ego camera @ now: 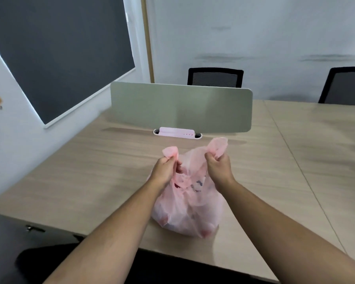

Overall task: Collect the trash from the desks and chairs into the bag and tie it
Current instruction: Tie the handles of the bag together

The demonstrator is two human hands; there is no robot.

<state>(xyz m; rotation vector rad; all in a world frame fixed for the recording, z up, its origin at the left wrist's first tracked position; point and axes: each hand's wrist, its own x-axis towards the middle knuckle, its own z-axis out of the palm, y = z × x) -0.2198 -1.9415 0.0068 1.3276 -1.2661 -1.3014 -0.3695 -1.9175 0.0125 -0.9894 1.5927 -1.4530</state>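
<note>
A thin pink plastic bag (190, 210), bulging with contents, sits on a light wood table (86, 177) near its front edge. Above it, the left hand (165, 169) grips the bag's left handle (170, 151) with curled fingers, and the right hand (217, 165) grips the right handle (218, 146) the same way, the two held apart and not yet tied. Farther back stands a grey-green divider panel (180, 107), then two black mesh chairs (215, 77) against a white wall.
</note>
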